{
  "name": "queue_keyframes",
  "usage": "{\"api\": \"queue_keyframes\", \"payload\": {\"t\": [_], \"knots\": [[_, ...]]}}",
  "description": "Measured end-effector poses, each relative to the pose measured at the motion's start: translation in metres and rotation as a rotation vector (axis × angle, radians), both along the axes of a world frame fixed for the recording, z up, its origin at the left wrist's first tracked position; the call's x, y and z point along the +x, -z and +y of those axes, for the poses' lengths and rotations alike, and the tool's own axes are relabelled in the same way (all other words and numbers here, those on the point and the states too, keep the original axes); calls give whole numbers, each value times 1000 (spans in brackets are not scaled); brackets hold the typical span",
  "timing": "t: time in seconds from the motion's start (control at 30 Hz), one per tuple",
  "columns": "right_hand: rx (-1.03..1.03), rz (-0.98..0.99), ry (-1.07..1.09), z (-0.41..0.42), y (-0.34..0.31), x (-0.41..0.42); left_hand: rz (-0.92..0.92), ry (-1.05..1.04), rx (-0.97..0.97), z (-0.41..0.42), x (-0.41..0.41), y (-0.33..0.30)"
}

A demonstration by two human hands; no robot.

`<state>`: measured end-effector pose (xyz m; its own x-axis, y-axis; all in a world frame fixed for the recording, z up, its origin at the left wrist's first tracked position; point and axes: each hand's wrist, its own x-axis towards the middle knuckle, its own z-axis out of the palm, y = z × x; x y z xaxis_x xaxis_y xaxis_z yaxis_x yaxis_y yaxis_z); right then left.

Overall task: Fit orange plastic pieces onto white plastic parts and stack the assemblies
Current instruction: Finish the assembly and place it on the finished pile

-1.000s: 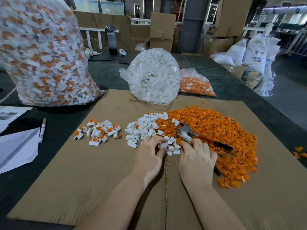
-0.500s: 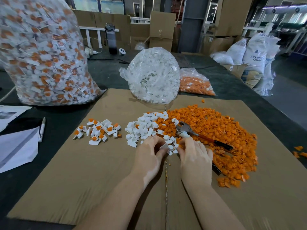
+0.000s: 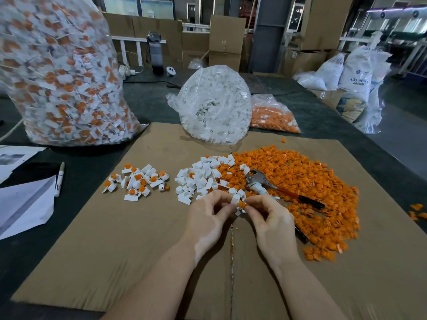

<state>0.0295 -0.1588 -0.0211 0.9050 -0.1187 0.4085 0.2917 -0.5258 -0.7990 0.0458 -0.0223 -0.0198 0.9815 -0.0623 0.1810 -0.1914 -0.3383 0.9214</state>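
Leftmost, a tall clear bag of finished assemblies [image 3: 62,75] stands on the dark table [image 3: 150,105], its top and left side cut off by the frame; below it lie white papers [image 3: 23,204] and a marker [image 3: 59,179], the papers running off the edge. On the brown cardboard sheet [image 3: 115,250] a small heap of finished white-and-orange assemblies [image 3: 136,181] sits well apart from the hands. Further right comes a loose pile of white parts [image 3: 198,179], touching the broad spread of orange pieces [image 3: 300,185], with a round clear bag of white parts [image 3: 216,105] standing behind them and a bag of orange pieces [image 3: 272,117] just beside that. Near the middle, the left hand [image 3: 208,222] pinches a white part [image 3: 235,200] between thumb and curled fingers, raised just above the cardboard, and the right hand [image 3: 270,225] pinches an orange piece [image 3: 242,205] at its fingertips, pressed against the white part. Whether the two are seated together cannot be told; fingers cover the join. Metal pliers [image 3: 257,179] with red-and-black handles lie on the orange spread just behind the right hand, one handle partly hidden under it. At far right, white sacks [image 3: 355,75] and cardboard boxes [image 3: 323,21] stand blurred, and stray orange bits [image 3: 417,210] lie on the table at the frame edge.
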Motion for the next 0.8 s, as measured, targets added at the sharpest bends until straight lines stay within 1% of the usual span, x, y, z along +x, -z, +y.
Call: {"api": "queue_keyframes", "payload": {"t": [0.2,0.43,0.73,0.8], "knots": [[2,25,-21,-2,1,2,11,20,-87,0,-2,-2],[13,17,-40,-1,4,2,29,21,-94,1,0,0],[-162,-109,14,1,5,0,4,13,-101,0,-2,-2],[-157,-105,-1,2,3,-1,9,11,-101,1,-2,-2]]}}
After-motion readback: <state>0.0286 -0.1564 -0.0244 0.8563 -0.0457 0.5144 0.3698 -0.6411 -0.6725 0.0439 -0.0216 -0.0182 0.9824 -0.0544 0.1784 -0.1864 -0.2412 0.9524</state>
